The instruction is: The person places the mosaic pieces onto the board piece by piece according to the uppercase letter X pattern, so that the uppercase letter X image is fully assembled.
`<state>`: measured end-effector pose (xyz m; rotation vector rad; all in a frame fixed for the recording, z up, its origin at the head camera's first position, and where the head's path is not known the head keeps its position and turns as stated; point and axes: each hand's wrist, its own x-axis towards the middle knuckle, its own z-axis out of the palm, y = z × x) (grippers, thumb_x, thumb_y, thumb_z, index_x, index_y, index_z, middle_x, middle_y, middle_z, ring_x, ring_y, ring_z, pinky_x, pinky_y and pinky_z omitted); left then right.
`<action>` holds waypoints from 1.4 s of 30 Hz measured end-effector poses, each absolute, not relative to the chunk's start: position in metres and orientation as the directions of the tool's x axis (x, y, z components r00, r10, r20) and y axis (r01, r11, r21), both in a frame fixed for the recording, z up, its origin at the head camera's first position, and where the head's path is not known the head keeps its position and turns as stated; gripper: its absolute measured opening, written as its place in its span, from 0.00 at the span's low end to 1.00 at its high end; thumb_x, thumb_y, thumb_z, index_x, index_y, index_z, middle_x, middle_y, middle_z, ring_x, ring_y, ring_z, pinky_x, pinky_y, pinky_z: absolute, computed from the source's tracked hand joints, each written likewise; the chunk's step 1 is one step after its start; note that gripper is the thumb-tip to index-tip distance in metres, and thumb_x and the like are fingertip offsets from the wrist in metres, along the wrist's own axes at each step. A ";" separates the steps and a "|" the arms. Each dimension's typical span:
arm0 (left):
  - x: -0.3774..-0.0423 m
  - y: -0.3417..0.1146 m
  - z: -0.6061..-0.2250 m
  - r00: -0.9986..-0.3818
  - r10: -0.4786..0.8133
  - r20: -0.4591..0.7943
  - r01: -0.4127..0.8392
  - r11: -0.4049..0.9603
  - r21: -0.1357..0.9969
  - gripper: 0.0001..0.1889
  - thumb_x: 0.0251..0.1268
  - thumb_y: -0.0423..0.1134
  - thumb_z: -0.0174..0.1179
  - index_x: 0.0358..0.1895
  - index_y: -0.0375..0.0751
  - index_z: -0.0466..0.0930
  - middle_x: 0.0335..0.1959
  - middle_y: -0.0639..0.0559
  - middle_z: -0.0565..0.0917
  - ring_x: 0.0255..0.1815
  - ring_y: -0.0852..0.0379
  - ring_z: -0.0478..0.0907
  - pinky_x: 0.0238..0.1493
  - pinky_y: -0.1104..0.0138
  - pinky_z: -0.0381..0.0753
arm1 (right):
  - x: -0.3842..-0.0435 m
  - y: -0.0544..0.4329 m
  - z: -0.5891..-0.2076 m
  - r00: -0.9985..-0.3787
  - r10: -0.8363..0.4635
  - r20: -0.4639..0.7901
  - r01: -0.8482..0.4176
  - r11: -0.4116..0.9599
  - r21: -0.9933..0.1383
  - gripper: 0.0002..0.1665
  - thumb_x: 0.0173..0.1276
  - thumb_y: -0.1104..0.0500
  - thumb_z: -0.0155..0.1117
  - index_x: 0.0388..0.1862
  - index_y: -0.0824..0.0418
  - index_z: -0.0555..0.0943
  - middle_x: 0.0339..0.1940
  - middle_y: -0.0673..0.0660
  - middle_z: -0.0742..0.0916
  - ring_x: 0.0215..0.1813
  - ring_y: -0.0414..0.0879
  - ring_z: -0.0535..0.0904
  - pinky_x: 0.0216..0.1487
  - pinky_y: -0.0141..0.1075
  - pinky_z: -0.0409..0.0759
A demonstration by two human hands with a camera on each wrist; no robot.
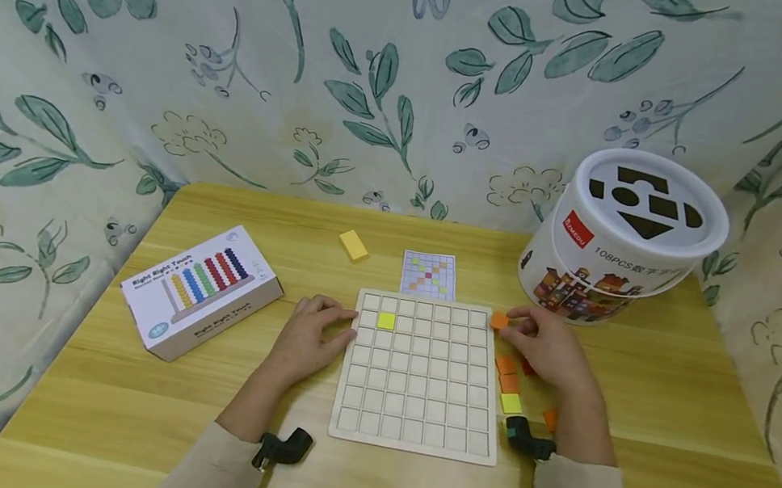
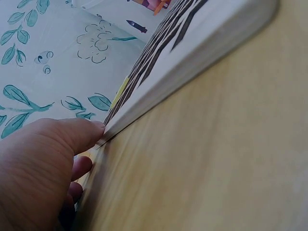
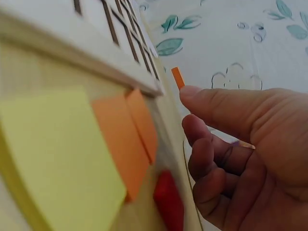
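A square wooden grid board (image 1: 409, 451) lies on the table, one yellow tile (image 1: 386, 321) in a cell of its second row. My left hand (image 1: 309, 340) touches the board's left edge with thumb and forefinger, without gripping it. In the left wrist view the thumb (image 2: 82, 134) rests against the rim. By the upper right corner, my right hand (image 1: 548, 346) pinches an orange square tile (image 1: 499, 321) between thumb and forefinger. Loose orange tiles (image 1: 509, 383), a yellow tile (image 1: 511, 404) and a red tile (image 3: 168, 199) lie right of the board, the red one partly hidden in the head view.
Behind the board lies a pattern card (image 1: 430, 265) with coloured squares. A yellow block (image 1: 353, 246) sits at the back. To the left is a white toy box (image 1: 202, 292); at the back right stands a white bucket (image 1: 614, 247) with a shape-hole lid. Patterned cloth surrounds the table.
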<state>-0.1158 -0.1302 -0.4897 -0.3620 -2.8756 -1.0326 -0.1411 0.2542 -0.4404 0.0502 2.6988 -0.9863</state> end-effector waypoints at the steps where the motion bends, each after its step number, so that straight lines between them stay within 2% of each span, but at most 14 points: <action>1: -0.116 -0.130 -0.490 -0.970 0.198 0.140 0.242 0.747 0.619 0.17 0.67 0.48 0.67 0.57 0.53 0.87 0.54 0.49 0.81 0.54 0.50 0.72 0.57 0.55 0.74 | -0.141 0.251 -0.439 -0.964 -0.071 -0.258 0.110 0.773 -0.625 0.23 0.75 0.49 0.65 0.63 0.57 0.77 0.45 0.58 0.84 0.41 0.50 0.77 0.42 0.38 0.74; 6: -0.116 -0.131 -0.491 -0.969 0.201 0.144 0.247 0.746 0.619 0.17 0.68 0.48 0.67 0.57 0.53 0.87 0.54 0.49 0.82 0.54 0.50 0.72 0.56 0.55 0.74 | -0.140 0.229 -0.438 -0.942 -0.111 -0.316 0.117 0.774 -0.622 0.20 0.73 0.49 0.67 0.61 0.52 0.78 0.44 0.56 0.83 0.43 0.49 0.76 0.43 0.38 0.73; 13: -0.116 -0.131 -0.490 -0.968 0.204 0.143 0.248 0.740 0.625 0.17 0.67 0.48 0.68 0.57 0.53 0.87 0.53 0.49 0.81 0.55 0.50 0.72 0.57 0.55 0.74 | -0.139 0.209 -0.442 -0.916 -0.092 -0.391 0.188 0.763 -0.619 0.18 0.71 0.51 0.69 0.58 0.49 0.80 0.42 0.56 0.82 0.42 0.51 0.76 0.39 0.38 0.73; 22: -0.116 -0.131 -0.489 -0.968 0.199 0.153 0.251 0.738 0.626 0.16 0.67 0.47 0.68 0.57 0.53 0.87 0.53 0.49 0.82 0.54 0.50 0.72 0.57 0.55 0.74 | -0.140 0.204 -0.442 -0.918 -0.068 -0.390 0.202 0.766 -0.610 0.19 0.69 0.52 0.71 0.58 0.49 0.81 0.41 0.56 0.81 0.42 0.50 0.75 0.37 0.37 0.73; 32: -0.116 -0.131 -0.488 -0.965 0.198 0.171 0.261 0.739 0.621 0.16 0.66 0.47 0.69 0.55 0.52 0.88 0.52 0.48 0.82 0.53 0.49 0.73 0.55 0.55 0.75 | -0.140 0.204 -0.443 -0.933 -0.096 -0.347 0.155 0.764 -0.627 0.19 0.70 0.53 0.70 0.58 0.51 0.82 0.39 0.56 0.81 0.40 0.49 0.75 0.36 0.37 0.72; 42: -0.116 -0.131 -0.490 -0.966 0.194 0.169 0.257 0.738 0.624 0.16 0.66 0.47 0.69 0.55 0.52 0.88 0.52 0.48 0.82 0.53 0.49 0.73 0.55 0.55 0.75 | -0.138 0.212 -0.444 -0.932 -0.090 -0.351 0.168 0.751 -0.639 0.20 0.70 0.51 0.70 0.59 0.50 0.82 0.42 0.56 0.81 0.43 0.50 0.75 0.39 0.38 0.72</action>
